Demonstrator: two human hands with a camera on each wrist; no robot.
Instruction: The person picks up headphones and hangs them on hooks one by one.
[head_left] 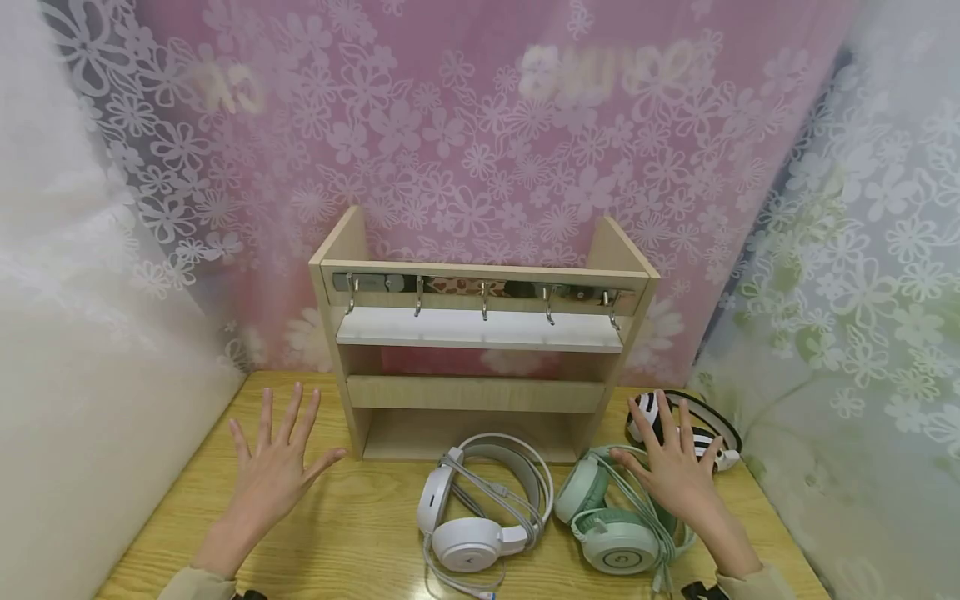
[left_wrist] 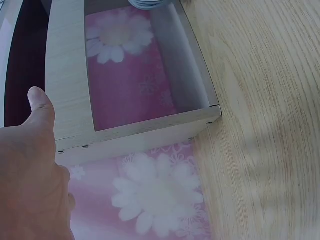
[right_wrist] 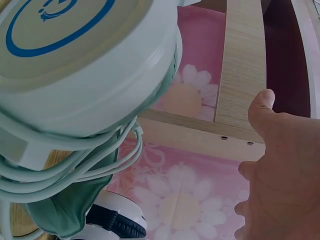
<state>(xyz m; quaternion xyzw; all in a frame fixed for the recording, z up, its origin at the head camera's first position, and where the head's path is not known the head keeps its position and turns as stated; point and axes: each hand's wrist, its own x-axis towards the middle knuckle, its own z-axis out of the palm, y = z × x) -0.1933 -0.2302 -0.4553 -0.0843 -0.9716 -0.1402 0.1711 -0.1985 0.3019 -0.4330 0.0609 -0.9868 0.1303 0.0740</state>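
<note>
My left hand (head_left: 272, 473) is held over the table at the left, fingers spread wide, holding nothing. The right hand (head_left: 678, 475) is spread the same way and overlaps the green headphones (head_left: 621, 552) and the black-and-white striped headphones (head_left: 703, 442) in the head view. White headphones (head_left: 467, 546) lie between the hands, with their grey cable looped around the headband. A cable is also bundled around the green pair, whose ear cup (right_wrist: 100, 75) looms large in the right wrist view. Behind them stands a light wooden rack (head_left: 476, 393) with a row of metal hooks (head_left: 484, 302).
The wooden table (head_left: 315, 542) runs back to a pink flowered curtain (head_left: 465, 150). Pale sheeting (head_left: 97, 317) closes off the left side, and a whitish flowered sheet (head_left: 862, 333) the right. A white shelf board (head_left: 480, 329) sits inside the rack below the hooks.
</note>
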